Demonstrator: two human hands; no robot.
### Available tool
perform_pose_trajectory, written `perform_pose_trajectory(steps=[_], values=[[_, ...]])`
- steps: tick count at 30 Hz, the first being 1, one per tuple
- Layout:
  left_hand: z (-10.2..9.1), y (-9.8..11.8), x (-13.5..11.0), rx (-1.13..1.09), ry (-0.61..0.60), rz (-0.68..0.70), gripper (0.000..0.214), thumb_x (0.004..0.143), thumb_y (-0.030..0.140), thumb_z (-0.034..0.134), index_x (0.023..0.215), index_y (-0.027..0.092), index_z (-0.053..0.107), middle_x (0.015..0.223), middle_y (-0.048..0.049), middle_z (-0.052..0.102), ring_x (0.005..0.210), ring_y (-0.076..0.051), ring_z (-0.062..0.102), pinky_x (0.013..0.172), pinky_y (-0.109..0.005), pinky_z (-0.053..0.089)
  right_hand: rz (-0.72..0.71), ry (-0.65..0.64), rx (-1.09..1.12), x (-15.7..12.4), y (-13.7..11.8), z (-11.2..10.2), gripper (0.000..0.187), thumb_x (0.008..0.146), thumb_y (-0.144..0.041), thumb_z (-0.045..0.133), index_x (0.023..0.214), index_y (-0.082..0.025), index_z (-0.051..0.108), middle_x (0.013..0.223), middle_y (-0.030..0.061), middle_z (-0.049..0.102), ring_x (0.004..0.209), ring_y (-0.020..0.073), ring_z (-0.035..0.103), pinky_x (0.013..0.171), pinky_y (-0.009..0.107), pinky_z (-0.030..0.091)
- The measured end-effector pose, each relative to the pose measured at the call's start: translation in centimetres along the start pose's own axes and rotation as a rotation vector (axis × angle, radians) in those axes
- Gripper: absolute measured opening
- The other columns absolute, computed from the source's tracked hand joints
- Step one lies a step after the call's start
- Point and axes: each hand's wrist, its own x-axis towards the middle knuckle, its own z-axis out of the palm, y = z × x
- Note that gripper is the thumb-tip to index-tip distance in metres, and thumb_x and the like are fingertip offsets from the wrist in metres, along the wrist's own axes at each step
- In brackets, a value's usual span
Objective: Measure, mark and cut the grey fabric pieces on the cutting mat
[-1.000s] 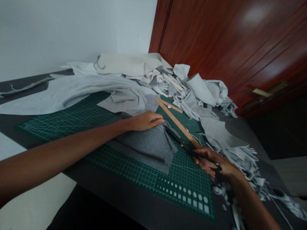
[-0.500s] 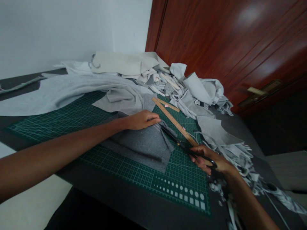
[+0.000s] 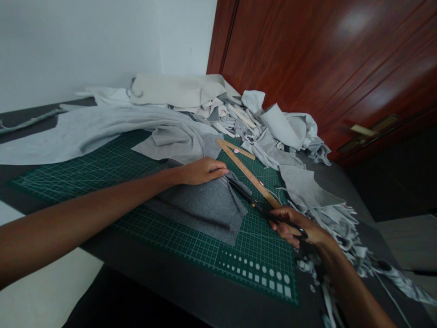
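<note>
My left hand point(image 3: 206, 171) pinches the upper edge of a dark grey piece of fabric point(image 3: 201, 205), which lies partly folded on a green cutting mat point(image 3: 259, 241). Black-handled scissors point(image 3: 254, 203) are gripped in my right hand point(image 3: 293, 225), their blades reaching left to the fabric's edge close to my left fingertips. A narrow strip of the fabric lies on the far side of the blades. Just beyond the scissors a wooden ruler point(image 3: 247, 173) rests slantwise on the mat, its near end partly hidden by my right hand.
Light grey cloth point(image 3: 112, 123) stretches along the left and back of the dark table point(image 3: 164, 287). A folded cream piece point(image 3: 170, 89) lies by the wall. Fabric scraps point(image 3: 242, 120) heap at the back and right. A short wooden stick point(image 3: 241, 149) lies near the ruler.
Almost nothing differs. Both hands, the scissors and the dark grey fabric keep their places, apart from a very slight shift of the view.
</note>
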Motion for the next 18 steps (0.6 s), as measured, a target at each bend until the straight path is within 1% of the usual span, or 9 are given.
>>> perform_pose_trajectory(steps=[7,12,18], values=[[-0.01,-0.04,-0.01,0.014,-0.008,0.001,0.032,0.101,0.034,0.045,0.073,0.019,0.053,0.063,0.003,0.051,0.06,-0.012,0.052,0.06,-0.025,0.035,-0.003,0.003,0.016,-0.01,0.13,0.0,0.047,0.079,-0.056,0.08,0.083,-0.018,0.054,0.049,-0.0115,0.044,0.034,0.0028,0.035,0.032,0.014,0.029],[-0.03,-0.01,0.02,0.016,-0.007,0.004,0.032,0.101,0.033,0.045,0.073,0.019,0.053,0.063,0.0033,0.05,0.059,-0.012,0.052,0.06,-0.024,0.035,-0.016,-0.009,0.021,0.02,0.49,-0.34,0.046,0.081,-0.057,0.078,0.084,-0.017,0.055,0.049,-0.0105,0.046,0.034,0.0031,0.036,0.033,0.014,0.03],[-0.06,0.02,0.04,0.012,-0.002,0.003,0.031,0.1,0.033,0.046,0.073,0.019,0.052,0.062,0.0034,0.05,0.059,-0.012,0.051,0.059,-0.024,0.034,-0.018,-0.014,0.045,0.07,0.52,-0.31,0.043,0.081,-0.053,0.079,0.084,-0.018,0.055,0.05,-0.011,0.045,0.034,0.0028,0.035,0.033,0.014,0.029]])
